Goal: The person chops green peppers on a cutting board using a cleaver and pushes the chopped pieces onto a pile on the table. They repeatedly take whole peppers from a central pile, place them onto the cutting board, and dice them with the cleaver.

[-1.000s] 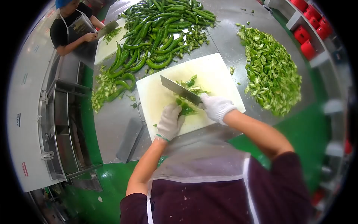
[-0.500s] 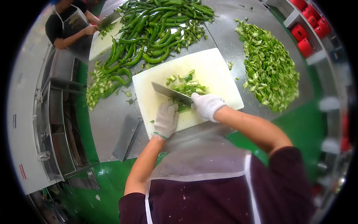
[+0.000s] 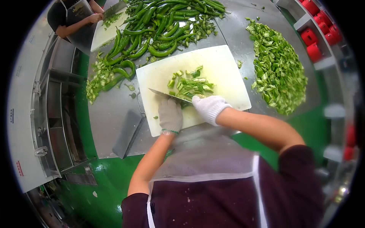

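Observation:
My right hand (image 3: 208, 108), in a white glove, grips the handle of a wide-bladed knife (image 3: 167, 94) over the white cutting board (image 3: 228, 81). The blade points left, its edge low near the board. Just below the blade, my gloved left hand (image 3: 170, 116) rests on the board, its fingertips partly hidden by the knife. Whether it presses on a piece of pepper cannot be made out. Cut green pepper pieces (image 3: 192, 85) lie just beyond the blade.
Whole green peppers (image 3: 163, 32) are heaped behind the board. A large pile of chopped pepper (image 3: 277, 68) lies on the steel table (image 3: 235, 38) at right. A grey block-like object (image 3: 128, 133) sits front left. A co-worker (image 3: 72, 19) holds a knife at another board (image 3: 102, 36).
The knife blade has turned, its face now seen more edge-on, and the pieces beyond it are more spread. My left fingers now sit more under the blade. The whole view has shifted slightly.

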Tool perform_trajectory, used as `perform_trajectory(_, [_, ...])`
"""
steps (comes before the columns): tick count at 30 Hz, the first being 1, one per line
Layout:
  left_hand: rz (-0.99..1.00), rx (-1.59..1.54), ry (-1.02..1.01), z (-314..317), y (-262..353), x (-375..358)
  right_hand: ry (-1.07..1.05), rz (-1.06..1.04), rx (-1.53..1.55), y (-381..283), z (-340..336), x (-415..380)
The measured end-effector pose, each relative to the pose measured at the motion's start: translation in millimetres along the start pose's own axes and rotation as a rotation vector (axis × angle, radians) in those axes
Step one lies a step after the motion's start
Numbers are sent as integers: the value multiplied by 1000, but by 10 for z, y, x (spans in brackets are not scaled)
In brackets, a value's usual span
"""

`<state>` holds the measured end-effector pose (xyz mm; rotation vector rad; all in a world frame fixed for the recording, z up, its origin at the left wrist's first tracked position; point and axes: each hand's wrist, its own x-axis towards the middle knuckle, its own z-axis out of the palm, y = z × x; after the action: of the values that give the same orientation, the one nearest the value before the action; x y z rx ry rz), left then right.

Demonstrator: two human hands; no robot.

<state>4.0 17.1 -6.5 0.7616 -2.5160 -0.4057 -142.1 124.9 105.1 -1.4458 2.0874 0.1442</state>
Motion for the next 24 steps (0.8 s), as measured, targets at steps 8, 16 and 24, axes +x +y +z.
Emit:
perform_trajectory(8, [-141,-235,254,37,-85,-17,120,100,240,89,-30,-165])
perform_trajectory(16, [-134,-11,27,-116,12,-86,11,-26,111,-34,-25,-189])
perform_trajectory(24, [-183,-143,188,-125,-68,-204,110,-18,237,74,85,-153])
